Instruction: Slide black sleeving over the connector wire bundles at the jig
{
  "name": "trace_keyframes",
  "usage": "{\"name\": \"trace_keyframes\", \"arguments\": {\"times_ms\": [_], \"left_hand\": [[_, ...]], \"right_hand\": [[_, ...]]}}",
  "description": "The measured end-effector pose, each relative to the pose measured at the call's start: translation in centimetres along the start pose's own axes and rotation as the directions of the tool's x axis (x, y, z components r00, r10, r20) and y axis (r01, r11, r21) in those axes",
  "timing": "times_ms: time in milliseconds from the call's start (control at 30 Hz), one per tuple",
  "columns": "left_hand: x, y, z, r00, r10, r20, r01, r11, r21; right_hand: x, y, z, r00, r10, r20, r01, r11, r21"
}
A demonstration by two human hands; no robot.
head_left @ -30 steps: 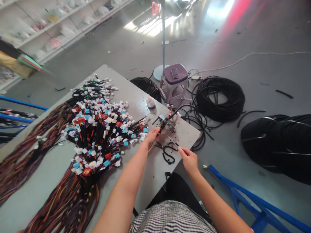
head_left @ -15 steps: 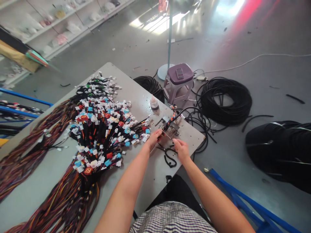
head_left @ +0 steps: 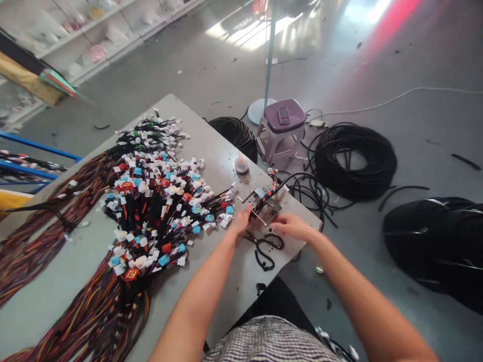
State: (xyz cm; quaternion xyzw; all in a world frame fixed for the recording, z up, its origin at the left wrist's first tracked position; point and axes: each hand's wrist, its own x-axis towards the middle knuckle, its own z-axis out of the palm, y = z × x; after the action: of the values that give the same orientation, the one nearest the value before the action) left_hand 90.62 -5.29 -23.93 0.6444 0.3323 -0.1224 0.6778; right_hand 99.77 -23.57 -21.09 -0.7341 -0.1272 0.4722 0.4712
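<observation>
1. Here the wire bundle (head_left: 261, 202) is lying across the metal fixture (head_left: 274, 205), by the table's right corner, its long axis slanting from near left to far right.
2. The left hand (head_left: 241, 221) is winning on closeness: it is sitting right at the bundle's near-left end, and its fingers seem to be pinching it, though the tips are partly hiding.
3. The right hand (head_left: 289, 226) is hovering to the right and a little nearer, apart from the bundle, its fingers curling; whether they are gripping anything, I cannot tell.
4. Between the hands, a thin pale rod (head_left: 260, 220) is crossing the gap.
5. Just nearer, the scissors (head_left: 257, 241) are lying on the table (head_left: 222, 266).
6. Farther out, a bottle (head_left: 241, 165) is standing beyond the fixture, and connector-tipped harnesses (head_left: 162, 201) are spreading over the left.
</observation>
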Motion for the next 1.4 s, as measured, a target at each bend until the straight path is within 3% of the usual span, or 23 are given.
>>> {"name": "trace_keyframes", "arguments": {"times_ms": [33,100,167,233,300,367,433,500,667,767,1000,1233,1400], "left_hand": [[-0.1,0.2,-0.1,1.000,-0.015,0.011,0.015,1.000,-0.011],[-0.3,0.6,-0.2,0.999,-0.027,0.027,0.027,1.000,-0.011],[-0.5,0.9,-0.4,0.999,-0.023,0.045,0.023,1.000,0.008],[-0.5,1.0,-0.5,0.998,-0.014,0.060,0.013,1.000,0.024],[-0.6,0.9,-0.6,0.999,-0.012,0.052,0.011,1.000,0.024],[-0.7,0.6,-0.6,1.000,-0.023,0.021,0.023,1.000,-0.014],[-0.8,0.4,-0.7,0.999,-0.047,0.004,0.048,0.995,-0.093],[-1.0,0.3,-1.1,0.997,-0.062,0.040,0.068,0.983,-0.172],[-1.3,0.9,-3.0,0.971,-0.016,0.239,0.065,0.978,-0.198],[-1.0,1.3,-3.7,0.960,-0.019,0.280,0.060,0.989,-0.138],[-0.7,2.0,-3.5,0.965,-0.068,0.252,0.122,0.971,-0.207],[-0.5,1.2,-3.5,0.964,-0.142,0.223,0.210,0.923,-0.322],[0.1,0.7,-3.5,0.959,-0.074,0.273,0.182,0.902,-0.393]], "right_hand": [[0.1,-0.3,-2.6,0.992,-0.109,-0.061,0.097,0.980,-0.171],[1.5,-1.7,-6.4,0.911,-0.401,-0.095,0.302,0.807,-0.507],[3.7,-3.5,-7.6,0.823,-0.556,0.117,0.459,0.529,-0.714],[6.0,-5.0,-6.8,0.788,-0.483,0.381,0.565,0.320,-0.761],[7.8,-5.9,-5.4,0.795,-0.347,0.498,0.589,0.243,-0.770],[9.0,-6.4,-4.7,0.805,-0.263,0.531,0.589,0.247,-0.770],[9.6,-6.4,-5.6,0.793,-0.253,0.555,0.609,0.292,-0.737],[9.9,-6.2,-8.1,0.788,-0.294,0.541,0.616,0.355,-0.703],[9.8,-5.2,-16.8,0.871,-0.356,0.338,0.483,0.502,-0.718],[9.3,-5.3,-18.8,0.855,-0.413,0.313,0.504,0.522,-0.688],[9.8,-6.1,-15.6,0.792,-0.515,0.328,0.577,0.456,-0.677],[9.0,-5.1,-16.7,0.781,-0.562,0.273,0.559,0.433,-0.707],[10.1,-3.9,-12.7,0.735,-0.559,0.384,0.655,0.439,-0.616]]}}
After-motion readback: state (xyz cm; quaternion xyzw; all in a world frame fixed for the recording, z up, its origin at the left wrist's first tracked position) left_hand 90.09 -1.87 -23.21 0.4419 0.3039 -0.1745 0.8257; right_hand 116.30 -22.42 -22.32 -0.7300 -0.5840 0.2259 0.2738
